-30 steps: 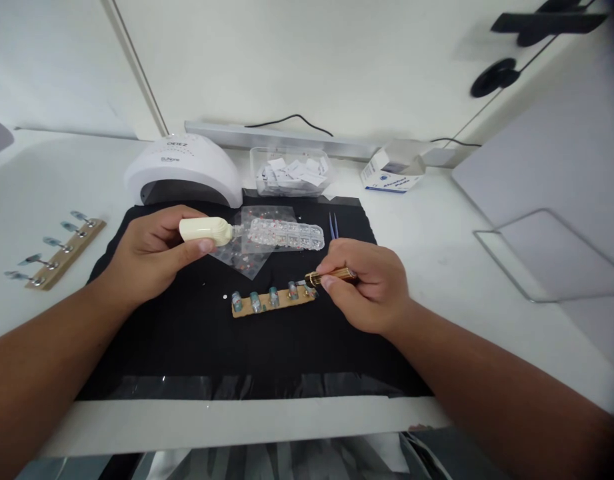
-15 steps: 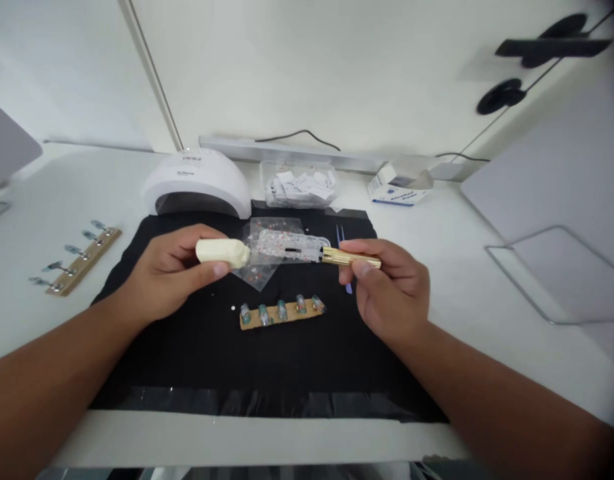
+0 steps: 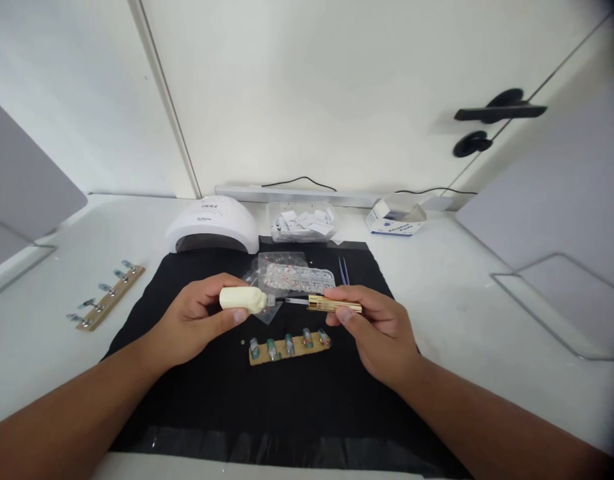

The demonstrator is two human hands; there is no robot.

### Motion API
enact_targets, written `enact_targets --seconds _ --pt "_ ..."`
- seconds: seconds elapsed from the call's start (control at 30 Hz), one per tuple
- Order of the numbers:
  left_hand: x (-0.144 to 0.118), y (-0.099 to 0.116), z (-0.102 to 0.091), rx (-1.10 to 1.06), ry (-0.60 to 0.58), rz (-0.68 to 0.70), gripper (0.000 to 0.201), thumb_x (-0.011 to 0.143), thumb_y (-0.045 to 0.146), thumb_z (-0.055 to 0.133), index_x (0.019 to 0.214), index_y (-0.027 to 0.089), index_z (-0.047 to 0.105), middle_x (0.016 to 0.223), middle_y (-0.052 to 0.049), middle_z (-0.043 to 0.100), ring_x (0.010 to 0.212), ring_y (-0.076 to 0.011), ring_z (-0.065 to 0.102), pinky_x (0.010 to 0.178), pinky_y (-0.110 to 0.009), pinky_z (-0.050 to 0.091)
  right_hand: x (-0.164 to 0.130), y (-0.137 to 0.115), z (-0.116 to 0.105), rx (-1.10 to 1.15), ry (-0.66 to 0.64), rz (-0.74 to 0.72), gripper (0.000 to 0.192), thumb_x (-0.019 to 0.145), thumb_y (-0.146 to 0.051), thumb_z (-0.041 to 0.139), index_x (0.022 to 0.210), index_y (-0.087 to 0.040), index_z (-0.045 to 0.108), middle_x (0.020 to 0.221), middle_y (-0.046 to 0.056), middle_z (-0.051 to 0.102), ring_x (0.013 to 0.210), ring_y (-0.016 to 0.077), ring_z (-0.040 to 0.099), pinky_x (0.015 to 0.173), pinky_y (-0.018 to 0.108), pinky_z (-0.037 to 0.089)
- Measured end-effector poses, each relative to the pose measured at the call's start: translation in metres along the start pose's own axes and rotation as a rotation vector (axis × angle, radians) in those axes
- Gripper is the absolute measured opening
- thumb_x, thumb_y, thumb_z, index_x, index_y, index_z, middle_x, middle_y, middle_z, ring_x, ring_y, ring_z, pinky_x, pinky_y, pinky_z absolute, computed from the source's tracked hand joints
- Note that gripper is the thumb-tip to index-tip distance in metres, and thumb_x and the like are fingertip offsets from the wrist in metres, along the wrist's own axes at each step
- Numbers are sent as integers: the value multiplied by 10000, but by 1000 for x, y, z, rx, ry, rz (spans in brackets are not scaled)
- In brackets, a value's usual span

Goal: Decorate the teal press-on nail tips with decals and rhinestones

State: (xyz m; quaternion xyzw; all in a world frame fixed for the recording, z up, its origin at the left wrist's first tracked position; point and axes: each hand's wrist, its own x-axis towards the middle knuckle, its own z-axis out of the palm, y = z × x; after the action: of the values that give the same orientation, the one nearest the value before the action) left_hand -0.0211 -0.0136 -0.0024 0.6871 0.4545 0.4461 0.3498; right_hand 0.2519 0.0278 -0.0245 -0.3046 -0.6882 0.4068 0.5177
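My left hand [image 3: 199, 320] is closed around a cream nail polish bottle [image 3: 241, 300], tipped on its side with its neck to the right. Between thumb and fingers, my right hand [image 3: 371, 327] grips a gold brush cap [image 3: 335, 304]. The cap's thin brush [image 3: 293, 301] points at the bottle's mouth, its dark tip close to the neck; I cannot tell whether they touch. Below both hands lies a wooden strip [image 3: 281, 355] carrying several green-blue decorated nail tips [image 3: 289, 344]. Behind the brush sits a clear compartment case [image 3: 307, 277] of small decorations.
A white nail lamp [image 3: 214, 223] stands at the back left. Beside it are a clear bin [image 3: 301, 223] of packets and an opened box [image 3: 397, 217]. Purple tweezers [image 3: 343, 270] lie near my right hand. Another strip of nail tips [image 3: 109, 300] is at left. Black cloth [image 3: 267, 407] covers the table.
The bottle and brush cap have come closer together, and the brush tip is now beside the bottle's neck. The whole view has tilted upward, so the table things appear lower.
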Motion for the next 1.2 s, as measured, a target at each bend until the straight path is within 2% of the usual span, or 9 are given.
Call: enact_targets --seconds 0.17,0.37,0.5,0.6,0.67,0.8,0.87,1.07,1.2 --pt "1 3 2 19 -34 -17 181 844 338 697 949 191 707 764 -31 686 642 -142 611 561 -216 489 0 0 0 -50 -27 -14 194 869 -225 640 1012 -261 767 716 2 747 624 142 698 590 273 571" --pt "2 6 5 26 -28 7 180 837 329 699 935 179 711 770 -33 693 639 -141 616 561 -216 493 1 -3 4 -120 -81 -56 206 874 -232 628 1032 -243 760 854 42 776 650 151 706 598 288 572" --pt "0 4 7 84 -95 41 164 853 298 682 969 185 711 808 -38 708 680 -155 640 602 -229 513 10 -12 8 -251 -243 -178 223 860 -200 633 1047 -234 750 797 36 762 689 163 699 627 297 564" --pt "-1 3 7 169 -128 89 185 848 269 679 1019 203 706 876 -44 727 730 -170 663 640 -242 523 15 -15 7 -303 -286 -288 233 857 -178 642 1054 -252 742 726 9 738 674 156 671 641 298 553" --pt "-1 2 6 184 -122 92 187 839 275 684 1012 208 708 875 -41 735 722 -174 670 626 -240 523 14 -14 4 -289 -280 -305 240 858 -175 643 1063 -257 734 741 4 736 671 151 665 635 295 550" --pt "1 1 -1 177 -48 73 155 834 297 685 954 202 708 814 -26 732 669 -162 659 585 -226 504 7 -12 -2 -231 -195 -189 240 876 -153 613 1072 -254 706 837 9 735 668 133 667 601 262 533" --pt "3 -1 -6 228 -7 76 159 835 300 685 959 203 706 819 -21 727 670 -155 650 584 -222 491 4 -13 -2 -183 -173 -170 240 875 -133 602 1071 -256 667 814 -9 705 633 113 641 576 238 510" --pt "10 -7 -10 298 80 19 186 816 362 686 910 202 703 752 -3 694 632 -148 603 558 -228 451 4 -22 6 -246 -369 -341 111 834 -148 625 908 -223 592 670 -37 610 561 104 544 559 251 450" --pt "11 -7 -7 309 56 2 207 811 371 682 913 191 699 737 1 684 620 -143 594 560 -227 446 5 -21 11 -326 -409 -382 88 852 -161 619 911 -216 583 656 -37 639 561 105 550 609 271 455"
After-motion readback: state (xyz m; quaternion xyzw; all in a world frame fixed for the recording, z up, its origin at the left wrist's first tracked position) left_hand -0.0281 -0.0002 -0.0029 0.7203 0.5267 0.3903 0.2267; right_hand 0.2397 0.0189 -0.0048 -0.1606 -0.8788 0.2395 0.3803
